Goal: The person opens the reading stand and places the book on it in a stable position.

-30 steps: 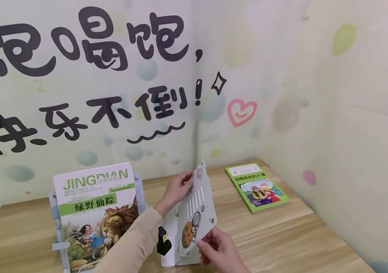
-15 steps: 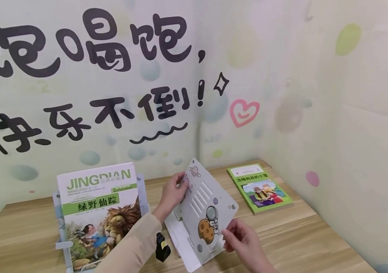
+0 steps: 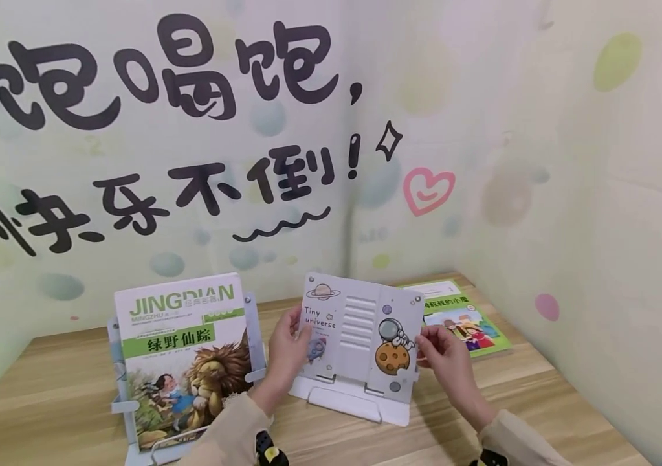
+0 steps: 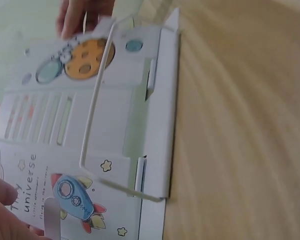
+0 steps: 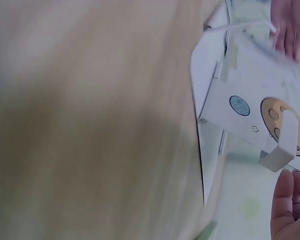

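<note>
A white metal book stand [image 3: 357, 362] printed with a planet, a rocket and an astronaut stands tilted back on the table, its front facing me. My left hand [image 3: 287, 349] grips its left edge, thumb over the front by the "Tiny universe" print [image 4: 26, 185]. At the right edge, my right hand [image 3: 450, 366] pinches the panel beside the orange moon [image 3: 393, 358]. A wire page holder [image 4: 93, 115] spans the stand's lower front. The backs of the fingers' grip are hidden behind the panel.
To the left, a second stand [image 3: 256, 336] holds a large book [image 3: 191, 369] with a lion on its cover. A green book [image 3: 490, 333] lies behind my right hand, partly covered by the panel. Printed cloth walls [image 3: 482, 129] border the wooden table [image 3: 517, 401].
The stand has turned from nearly edge-on to facing me, with both hands still on its edges. My right hand has moved up and right, and the view has shifted slightly.
</note>
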`<state>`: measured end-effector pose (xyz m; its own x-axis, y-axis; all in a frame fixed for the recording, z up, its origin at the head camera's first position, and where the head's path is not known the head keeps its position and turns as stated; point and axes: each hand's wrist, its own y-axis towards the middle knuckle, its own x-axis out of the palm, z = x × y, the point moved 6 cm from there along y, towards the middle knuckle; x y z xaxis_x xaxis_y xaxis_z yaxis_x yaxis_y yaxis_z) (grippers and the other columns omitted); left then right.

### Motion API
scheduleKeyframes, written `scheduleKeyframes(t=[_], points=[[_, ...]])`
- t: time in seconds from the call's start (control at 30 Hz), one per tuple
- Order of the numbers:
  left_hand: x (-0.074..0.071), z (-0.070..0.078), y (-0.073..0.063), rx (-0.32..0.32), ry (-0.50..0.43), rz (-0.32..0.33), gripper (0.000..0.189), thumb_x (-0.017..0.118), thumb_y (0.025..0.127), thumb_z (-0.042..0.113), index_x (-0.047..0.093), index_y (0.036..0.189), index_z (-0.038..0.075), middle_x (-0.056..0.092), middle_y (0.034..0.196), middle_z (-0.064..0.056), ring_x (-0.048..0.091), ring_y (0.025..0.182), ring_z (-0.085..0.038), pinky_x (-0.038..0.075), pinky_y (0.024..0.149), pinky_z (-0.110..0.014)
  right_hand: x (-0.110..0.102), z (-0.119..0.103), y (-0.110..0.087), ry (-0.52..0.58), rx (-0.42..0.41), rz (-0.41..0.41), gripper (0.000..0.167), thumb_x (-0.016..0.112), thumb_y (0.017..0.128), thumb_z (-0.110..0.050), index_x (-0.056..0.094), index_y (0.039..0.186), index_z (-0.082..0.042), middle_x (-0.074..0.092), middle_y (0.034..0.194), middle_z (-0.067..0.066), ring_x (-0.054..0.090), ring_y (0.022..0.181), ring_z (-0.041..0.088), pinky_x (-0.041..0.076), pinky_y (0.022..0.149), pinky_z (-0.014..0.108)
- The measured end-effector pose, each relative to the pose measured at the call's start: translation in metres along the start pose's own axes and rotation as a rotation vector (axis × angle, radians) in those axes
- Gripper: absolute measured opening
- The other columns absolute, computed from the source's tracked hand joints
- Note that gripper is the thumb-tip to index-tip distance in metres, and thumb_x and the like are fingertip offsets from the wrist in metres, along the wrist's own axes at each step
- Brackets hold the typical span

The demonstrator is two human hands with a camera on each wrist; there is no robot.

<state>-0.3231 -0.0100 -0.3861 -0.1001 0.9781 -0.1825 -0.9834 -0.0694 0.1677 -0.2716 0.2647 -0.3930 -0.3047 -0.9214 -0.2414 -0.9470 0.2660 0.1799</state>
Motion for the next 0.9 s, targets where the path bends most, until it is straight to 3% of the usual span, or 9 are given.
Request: scheduleKeyframes(t=[0.2, 0.4, 0.67, 0.9], points=[[-0.005, -0.002, -0.019, 0.006, -0.07, 0.037, 0.047, 0.05, 0.091, -0.003, 0.038, 0.137, -0.006, 0.047, 0.135, -0.024, 0.045, 0.125, -0.037, 0.036, 0.106, -0.045, 0.004, 0.002, 0.029, -0.053, -0.031, -0.003, 0.014, 0.058, 0.092, -0.005, 0.06, 0.102, 0.004, 0.062, 0.088, 0.016, 0.062, 0.069, 0.012, 0.057, 0.062, 0.027], [-0.011, -0.001, -0.029, 0.049, -0.061, 0.082, 0.049, 0.051, 0.09, -0.005, 0.037, 0.137, -0.008, 0.045, 0.136, -0.027, 0.045, 0.124, -0.039, 0.037, 0.105, -0.044, 0.013, -0.004, 0.041, -0.042, -0.091, 0.007, 0.011, 0.06, 0.09, -0.004, 0.062, 0.098, 0.003, 0.062, 0.082, 0.012, 0.06, 0.067, 0.013, 0.056, 0.058, 0.026], [-0.013, 0.0, -0.036, 0.077, -0.033, 0.092, 0.052, 0.053, 0.089, -0.005, 0.036, 0.138, -0.008, 0.045, 0.132, -0.026, 0.047, 0.121, -0.038, 0.038, 0.104, -0.043, 0.022, -0.001, 0.052, -0.076, 0.021, -0.015, 0.017, 0.057, 0.093, -0.008, 0.06, 0.107, 0.001, 0.062, 0.096, 0.016, 0.061, 0.078, 0.015, 0.056, 0.066, 0.025], [-0.011, -0.001, -0.04, 0.105, -0.03, 0.112, 0.055, 0.054, 0.087, -0.007, 0.034, 0.138, -0.009, 0.045, 0.126, -0.024, 0.052, 0.114, -0.035, 0.04, 0.102, -0.04, 0.027, -0.003, 0.057, -0.093, 0.01, -0.016, 0.017, 0.057, 0.093, -0.009, 0.061, 0.107, 0.001, 0.062, 0.096, 0.015, 0.059, 0.077, 0.013, 0.056, 0.065, 0.023]])
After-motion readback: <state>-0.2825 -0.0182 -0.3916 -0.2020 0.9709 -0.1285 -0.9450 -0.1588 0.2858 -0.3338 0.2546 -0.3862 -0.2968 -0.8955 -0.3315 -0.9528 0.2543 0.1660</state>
